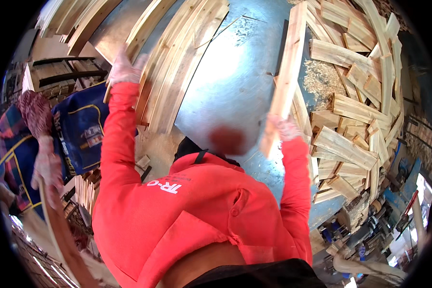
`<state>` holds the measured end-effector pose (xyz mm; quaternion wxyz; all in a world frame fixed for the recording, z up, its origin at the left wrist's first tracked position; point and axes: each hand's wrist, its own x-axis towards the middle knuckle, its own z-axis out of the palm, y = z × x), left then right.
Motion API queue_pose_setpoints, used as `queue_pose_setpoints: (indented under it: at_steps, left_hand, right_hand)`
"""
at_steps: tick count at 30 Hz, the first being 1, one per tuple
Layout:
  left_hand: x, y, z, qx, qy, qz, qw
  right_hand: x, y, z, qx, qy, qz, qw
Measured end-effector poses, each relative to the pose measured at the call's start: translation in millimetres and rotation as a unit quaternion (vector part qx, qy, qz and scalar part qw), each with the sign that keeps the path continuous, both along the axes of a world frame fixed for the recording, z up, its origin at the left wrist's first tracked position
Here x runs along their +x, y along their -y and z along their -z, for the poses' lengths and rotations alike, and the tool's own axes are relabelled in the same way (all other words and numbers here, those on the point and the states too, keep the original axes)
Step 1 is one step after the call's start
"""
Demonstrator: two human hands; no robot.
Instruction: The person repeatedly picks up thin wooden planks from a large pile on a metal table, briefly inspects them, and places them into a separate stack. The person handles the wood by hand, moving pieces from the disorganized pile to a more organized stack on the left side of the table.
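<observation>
In thin pale gloves and red sleeves, both my hands reach over a metal table. My left hand straddles a long wooden plank, its thumb on one side and fingers on the other, slightly blurred. Beside it several more planks lie side by side. My right hand is closed round the near end of another long plank, which runs away from me along the table's right side. Motion blurs that near end and part of the fingers.
A heap of short wood offcuts and sawdust lies to the right. At the left, another person's gloved hand grips a plank, near blue cloth. A blurred reddish-brown round shape appears over the table's near edge.
</observation>
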<state>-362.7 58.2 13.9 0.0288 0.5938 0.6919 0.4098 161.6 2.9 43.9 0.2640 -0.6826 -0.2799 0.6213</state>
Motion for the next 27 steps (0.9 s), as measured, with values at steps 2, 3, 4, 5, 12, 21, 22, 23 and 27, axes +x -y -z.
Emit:
queue_pose_setpoints:
  at_steps: [2,3,4,5,12,21,22,23,27]
  left_hand:
    - [47,24,-22,-0.319,-0.082,-0.082,0.941]
    - [53,34,-23,-0.358,-0.050,-0.119,0.925]
    - [62,41,-20,-0.400,-0.014,-0.144,0.905]
    - [70,42,-28,-0.417,-0.022,-0.150,0.896]
    - [37,46,10,-0.371,0.102,0.087,0.919]
    - [88,67,-12,-0.375,-0.186,0.041,0.907]
    - [96,72,-25,-0.394,-0.194,0.025,0.898]
    - [109,77,-35,-0.413,-0.202,0.007,0.888]
    - [144,82,-50,-0.235,-0.318,0.040,0.918]
  right_hand:
    - [-75,11,-14,-0.056,0.103,-0.068,0.991]
    - [-112,21,-10,-0.081,0.147,-0.120,0.979]
    - [-146,32,10,-0.091,0.179,-0.186,0.962]
    - [-179,43,32,-0.097,0.211,-0.250,0.940]
    - [-277,18,-29,0.004,0.186,-0.470,0.863]
    - [3,5,-15,0.156,0.597,-0.316,0.721]
    - [42,19,-3,0.176,0.602,-0.320,0.710]
    - [61,20,-9,0.168,0.565,-0.347,0.730]
    - [62,0,-30,0.079,0.495,-0.337,0.797]
